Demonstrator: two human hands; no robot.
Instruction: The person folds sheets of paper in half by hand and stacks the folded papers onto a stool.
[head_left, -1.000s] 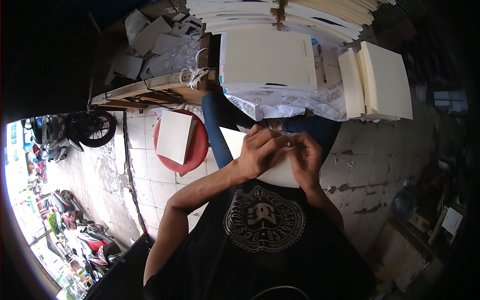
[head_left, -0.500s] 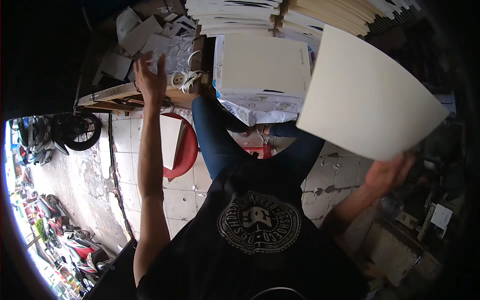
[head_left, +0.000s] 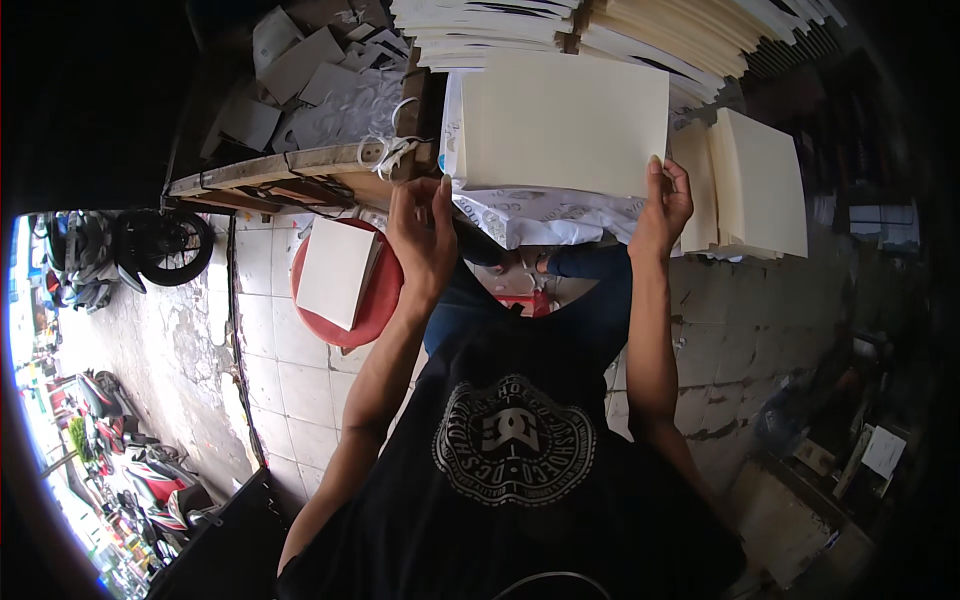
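Note:
A large cream sheet of card point(head_left: 565, 120) lies across the wrapped pile in front of me, nearly level. My right hand point(head_left: 662, 212) grips its near right corner, thumb on top and fingers at the edge. Close to the near left corner is my left hand point(head_left: 422, 235), its thumb raised and its fingers loosely bent apart. Nothing shows in the left hand. White patterned wrapping point(head_left: 560, 215) hangs below the sheet's near edge; what lies directly beneath the sheet is mostly hidden.
Tall stacks of cream sheets point(head_left: 660, 45) stand behind. More folded cream card point(head_left: 760, 185) sits at the right. A wooden-edged bin of paper scraps point(head_left: 300, 90) is at the left, above a red round stool point(head_left: 385, 290) bearing white sheets point(head_left: 338, 272). Motorbikes point(head_left: 165, 250) stand far left.
My right hand has swung the cream sheet inward from the right and down onto the pile. My left hand has come from the scrap bin toward the pile's near left corner.

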